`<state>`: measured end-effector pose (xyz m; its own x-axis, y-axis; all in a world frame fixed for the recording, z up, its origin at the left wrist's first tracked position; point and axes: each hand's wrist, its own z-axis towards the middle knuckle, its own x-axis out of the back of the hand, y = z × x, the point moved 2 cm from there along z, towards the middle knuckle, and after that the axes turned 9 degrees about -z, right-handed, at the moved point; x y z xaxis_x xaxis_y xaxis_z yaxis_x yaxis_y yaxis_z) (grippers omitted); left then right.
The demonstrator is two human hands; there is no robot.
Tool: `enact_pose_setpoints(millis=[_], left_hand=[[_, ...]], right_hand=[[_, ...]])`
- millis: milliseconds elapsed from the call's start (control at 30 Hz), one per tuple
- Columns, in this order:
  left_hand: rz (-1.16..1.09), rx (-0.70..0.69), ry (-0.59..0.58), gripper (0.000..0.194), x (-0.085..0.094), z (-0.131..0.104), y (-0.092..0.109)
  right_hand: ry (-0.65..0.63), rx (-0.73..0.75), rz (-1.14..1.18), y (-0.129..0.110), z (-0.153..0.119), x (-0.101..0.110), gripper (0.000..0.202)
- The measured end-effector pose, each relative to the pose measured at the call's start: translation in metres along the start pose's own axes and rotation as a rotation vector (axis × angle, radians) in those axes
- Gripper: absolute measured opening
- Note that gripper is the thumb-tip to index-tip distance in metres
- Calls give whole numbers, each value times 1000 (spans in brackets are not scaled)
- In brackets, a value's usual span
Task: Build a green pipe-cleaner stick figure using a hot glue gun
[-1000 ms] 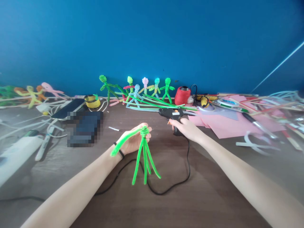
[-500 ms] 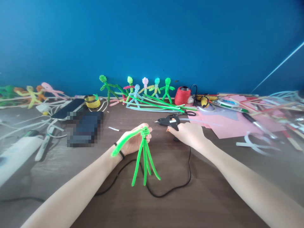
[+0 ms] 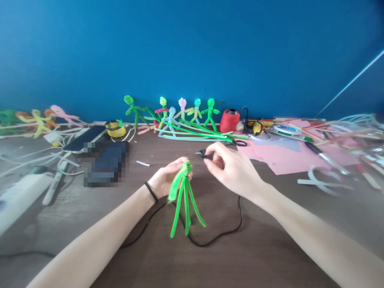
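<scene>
My left hand [image 3: 169,176] pinches the top of a green pipe-cleaner figure [image 3: 186,192] where the stems are wound together. Several thin green stems hang down from that knot, with one thicker arm angled towards the lower left. To its right, my right hand [image 3: 232,168] hovers with thumb and index finger apart and the other fingers curled, nothing visible between them. It stands in front of a black glue gun [image 3: 206,154], hiding most of it; only the nozzle end shows. A black cord [image 3: 219,242] loops over the brown table below both hands.
Finished pipe-cleaner figures [image 3: 211,114] stand along the blue wall. Loose green stems [image 3: 195,134], a red thread spool [image 3: 229,121] and pink paper [image 3: 285,160] lie in front of it. Phones [image 3: 85,138], a yellow tape roll [image 3: 115,129] and white cables are on the left.
My right hand has let go of the glue gun and moved left, nearer the green figure. The figure's thick arm has swung downward and inward in my left hand.
</scene>
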<state>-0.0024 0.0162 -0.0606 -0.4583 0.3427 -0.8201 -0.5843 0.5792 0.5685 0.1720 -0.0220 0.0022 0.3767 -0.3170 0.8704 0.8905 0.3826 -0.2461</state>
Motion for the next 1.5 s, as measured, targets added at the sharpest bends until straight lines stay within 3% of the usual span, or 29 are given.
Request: enact_pose_setpoints(millis=[167,267,367,533,800,1167,1500], left_hand=[[140,-36,32,13,-12,-2,-3],[154,-54,72,9,-19,-3,-3],[150,-65,63,10,-21,-2,-3],[124,-78,51,19,-16,-1,-1],[101,-53,34,19,-15,-2,0],[101,-8,-42,18,-17,-2,-4],[96,8,-68,15,-21,-3,-5]], right_hand=[[198,321,50,-29,-14,8,18],[293,363,41,-33,-17,13,8],[298,339,78,-28,-15,15,15],[220,211,306,-14,-6,15,12],[-74,-20,670,1,3,13,13],[-212,-43,801,10,8,-5,16],[-301,-53,863,11,8,-8,8]])
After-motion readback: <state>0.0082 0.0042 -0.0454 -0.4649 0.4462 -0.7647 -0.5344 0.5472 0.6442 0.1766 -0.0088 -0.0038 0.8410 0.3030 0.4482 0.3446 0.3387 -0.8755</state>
